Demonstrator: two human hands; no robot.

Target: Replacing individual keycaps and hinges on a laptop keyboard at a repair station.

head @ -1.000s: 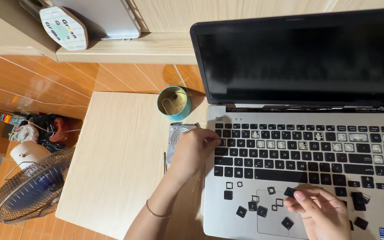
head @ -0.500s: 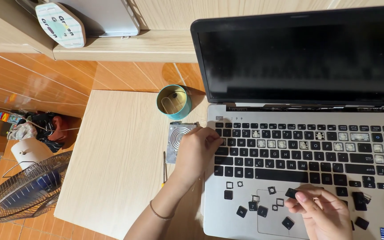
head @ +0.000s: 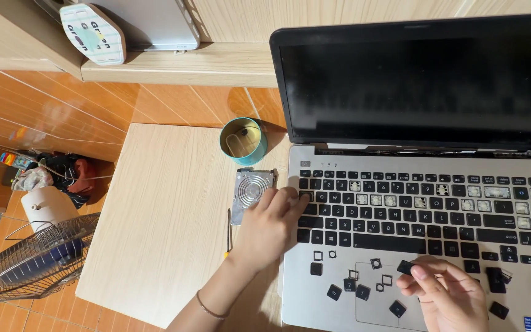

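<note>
— Where are the two hands?

— The left hand (head: 270, 224) rests on the left edge of the laptop (head: 425, 246) keyboard, fingers curled loosely together over the keys, gripping nothing. The right hand (head: 447, 295) is low on the palm rest, its fingertips pinched on a black keycap (head: 405, 267).

— And the other loose keycaps (head: 354, 289)?

— Scattered over the touchpad and palm rest, with small clips among them. Several keyboard slots show bare.

— What lies beside the laptop?

— A metal hard drive (head: 252, 193) on the worktop (head: 167, 221), just beside the left hand; a teal tin (head: 243, 140) behind it. A fan (head: 32, 261) stands on the floor, left.
</note>
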